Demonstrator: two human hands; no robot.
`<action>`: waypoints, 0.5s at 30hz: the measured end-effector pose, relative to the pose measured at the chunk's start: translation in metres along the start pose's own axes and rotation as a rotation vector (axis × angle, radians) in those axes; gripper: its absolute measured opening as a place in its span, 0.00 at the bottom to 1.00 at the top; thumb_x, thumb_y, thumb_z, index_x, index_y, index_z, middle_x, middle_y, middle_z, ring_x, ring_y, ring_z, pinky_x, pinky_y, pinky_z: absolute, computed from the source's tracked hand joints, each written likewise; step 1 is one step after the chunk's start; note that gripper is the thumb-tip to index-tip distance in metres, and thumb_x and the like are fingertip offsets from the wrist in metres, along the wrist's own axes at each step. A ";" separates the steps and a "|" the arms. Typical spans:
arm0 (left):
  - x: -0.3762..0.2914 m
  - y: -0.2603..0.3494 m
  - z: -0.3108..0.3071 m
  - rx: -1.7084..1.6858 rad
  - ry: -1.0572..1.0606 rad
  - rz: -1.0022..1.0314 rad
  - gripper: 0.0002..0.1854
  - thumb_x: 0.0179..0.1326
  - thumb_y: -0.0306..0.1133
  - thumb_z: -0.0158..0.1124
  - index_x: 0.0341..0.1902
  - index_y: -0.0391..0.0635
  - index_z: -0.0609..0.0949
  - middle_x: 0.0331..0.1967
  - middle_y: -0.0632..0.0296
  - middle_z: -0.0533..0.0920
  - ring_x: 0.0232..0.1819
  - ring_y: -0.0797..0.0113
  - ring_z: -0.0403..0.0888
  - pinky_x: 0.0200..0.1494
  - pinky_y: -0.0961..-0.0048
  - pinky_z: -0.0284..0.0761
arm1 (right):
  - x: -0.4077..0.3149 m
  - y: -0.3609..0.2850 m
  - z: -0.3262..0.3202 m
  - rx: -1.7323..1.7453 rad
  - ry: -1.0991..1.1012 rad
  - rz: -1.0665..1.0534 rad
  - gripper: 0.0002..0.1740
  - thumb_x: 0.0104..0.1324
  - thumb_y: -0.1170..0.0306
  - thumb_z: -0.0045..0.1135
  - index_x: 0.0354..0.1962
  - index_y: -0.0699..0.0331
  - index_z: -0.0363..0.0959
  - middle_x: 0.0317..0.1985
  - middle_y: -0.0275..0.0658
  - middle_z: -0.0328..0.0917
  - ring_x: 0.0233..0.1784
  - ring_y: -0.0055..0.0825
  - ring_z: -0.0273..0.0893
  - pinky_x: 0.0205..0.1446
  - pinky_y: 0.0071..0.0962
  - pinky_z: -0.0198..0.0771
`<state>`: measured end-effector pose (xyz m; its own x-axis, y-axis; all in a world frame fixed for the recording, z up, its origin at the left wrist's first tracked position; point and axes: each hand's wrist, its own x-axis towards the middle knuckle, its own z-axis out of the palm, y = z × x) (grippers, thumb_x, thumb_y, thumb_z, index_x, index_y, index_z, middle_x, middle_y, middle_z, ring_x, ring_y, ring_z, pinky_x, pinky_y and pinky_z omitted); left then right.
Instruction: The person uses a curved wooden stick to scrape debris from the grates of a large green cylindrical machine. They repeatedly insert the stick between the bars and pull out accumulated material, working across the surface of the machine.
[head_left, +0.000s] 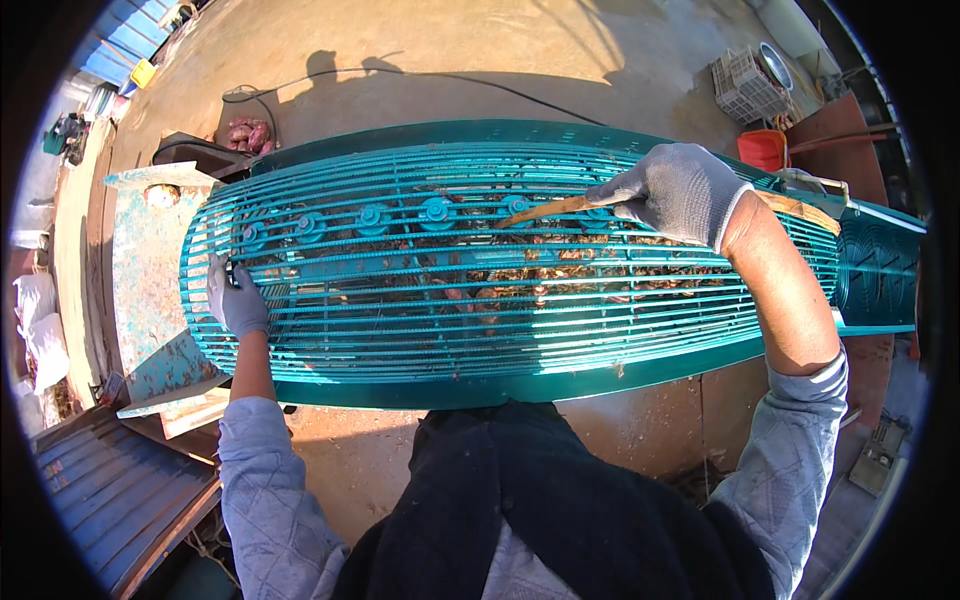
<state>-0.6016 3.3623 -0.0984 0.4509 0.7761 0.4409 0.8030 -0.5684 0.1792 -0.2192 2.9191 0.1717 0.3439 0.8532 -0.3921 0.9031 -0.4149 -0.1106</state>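
Observation:
A long rounded cage of green-painted ribbed bars (420, 330) stretches across in front of me. Wearing a grey-and-white glove, my left hand (240, 304) rests against the bars at its left end, thumb apart from the fingers. My gloved right hand (679, 191) is closed around a wooden stick (551, 210) above the cage's right half. The stick's narrow tip slants down to the bars, and its other end reaches out past my wrist. Beneath the bars runs a row of bolted green fittings (373, 217). Reddish pieces and dry debris (487, 296) show inside, partly hidden by the bars.
A rusty metal chute (154, 247) adjoins the left end. Beyond it lie reddish sweet-potato-like roots (251, 135) and a black cable (465, 77) on the concrete floor. White plastic crates (746, 86) and a red container (763, 150) stand at the far right.

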 end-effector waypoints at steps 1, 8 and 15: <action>0.000 0.000 0.000 -0.017 -0.001 0.006 0.19 0.69 0.38 0.61 0.61 0.47 0.82 0.71 0.60 0.78 0.67 0.50 0.77 0.66 0.55 0.74 | -0.008 -0.001 -0.006 -0.012 0.039 -0.018 0.16 0.69 0.72 0.66 0.52 0.47 0.88 0.40 0.39 0.91 0.36 0.37 0.88 0.42 0.33 0.83; -0.001 0.001 -0.002 -0.006 -0.012 0.000 0.18 0.70 0.39 0.62 0.60 0.50 0.82 0.71 0.61 0.78 0.67 0.52 0.77 0.65 0.55 0.75 | -0.003 0.005 -0.014 0.075 0.161 -0.081 0.17 0.67 0.74 0.68 0.51 0.49 0.88 0.44 0.41 0.90 0.40 0.37 0.90 0.45 0.31 0.84; -0.002 0.003 -0.003 0.006 0.020 0.016 0.19 0.71 0.40 0.62 0.62 0.49 0.82 0.70 0.60 0.78 0.68 0.52 0.77 0.66 0.56 0.75 | 0.014 -0.012 -0.011 0.093 0.166 -0.078 0.17 0.68 0.73 0.67 0.52 0.48 0.88 0.45 0.39 0.90 0.41 0.36 0.90 0.46 0.32 0.84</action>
<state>-0.6017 3.3581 -0.0958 0.4555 0.7615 0.4612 0.7984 -0.5786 0.1667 -0.2225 2.9393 0.1774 0.3189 0.9210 -0.2238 0.9035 -0.3667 -0.2218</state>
